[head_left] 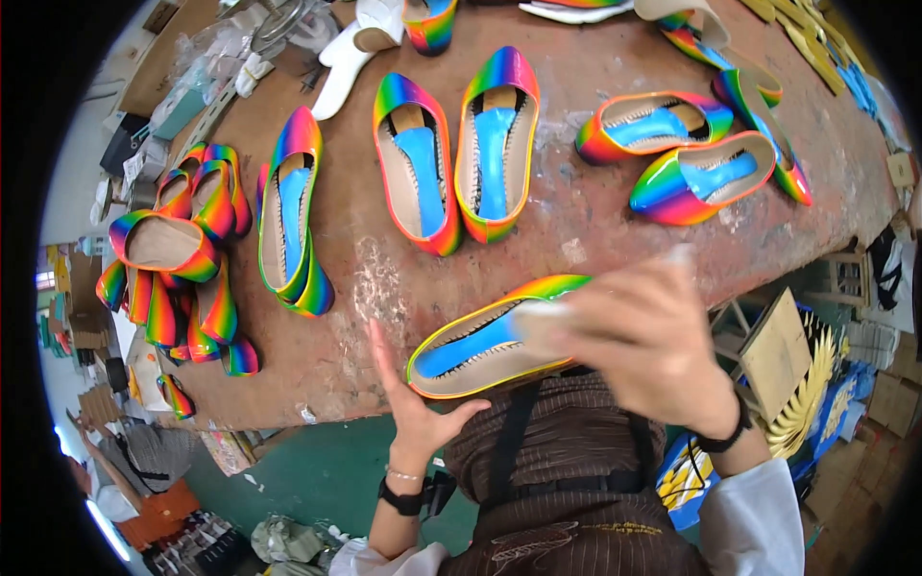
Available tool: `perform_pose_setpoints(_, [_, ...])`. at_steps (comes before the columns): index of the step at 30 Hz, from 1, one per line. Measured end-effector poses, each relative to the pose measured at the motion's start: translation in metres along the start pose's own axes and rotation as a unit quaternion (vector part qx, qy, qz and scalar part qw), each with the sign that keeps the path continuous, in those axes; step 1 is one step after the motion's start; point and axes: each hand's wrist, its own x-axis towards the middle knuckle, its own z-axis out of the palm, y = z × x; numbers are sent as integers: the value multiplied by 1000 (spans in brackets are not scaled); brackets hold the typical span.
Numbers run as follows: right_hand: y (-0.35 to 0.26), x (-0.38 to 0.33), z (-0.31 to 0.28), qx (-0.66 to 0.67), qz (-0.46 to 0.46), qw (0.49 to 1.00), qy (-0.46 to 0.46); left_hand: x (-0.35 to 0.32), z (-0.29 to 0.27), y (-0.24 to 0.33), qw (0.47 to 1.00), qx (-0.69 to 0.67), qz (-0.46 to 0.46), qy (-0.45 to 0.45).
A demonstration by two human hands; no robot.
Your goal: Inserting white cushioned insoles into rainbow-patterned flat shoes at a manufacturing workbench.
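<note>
A rainbow-coloured shoe upper (490,341) with a blue strip down its sole lies sole-up near the table's front edge, close to my body. My left hand (413,408) cradles its toe end from below, fingers spread. My right hand (648,341) is blurred and covers the heel end, with a pale object under its fingers that I cannot make out. Both wrists wear dark bands.
The brown worktable (384,278) holds several more rainbow shoe uppers: a pair (456,154) in the middle, one (293,216) to the left, a pile (187,259) at the left edge, others (687,154) to the right. A white shoe last (351,53) lies at the back. Wooden pieces (778,355) stand right.
</note>
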Motion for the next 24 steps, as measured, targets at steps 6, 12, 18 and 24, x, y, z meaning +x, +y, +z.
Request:
perform_pose_setpoints(6, [-8,12,105,194,2,978,-77,-8,20,-18,995,-94,-9,17])
perform_pose_setpoints(12, [-19,13,132,224,25,970,-93,-5,21,-17,996,-83,-3,29])
perform_pose_setpoints(18, [-22,13,136,205,22,972,-116,-5,20,-17,997,-77,8,31])
perform_pose_setpoints(24, [-25,12,136,160,9,981,-111,-4,17,-20,995,-96,26,9])
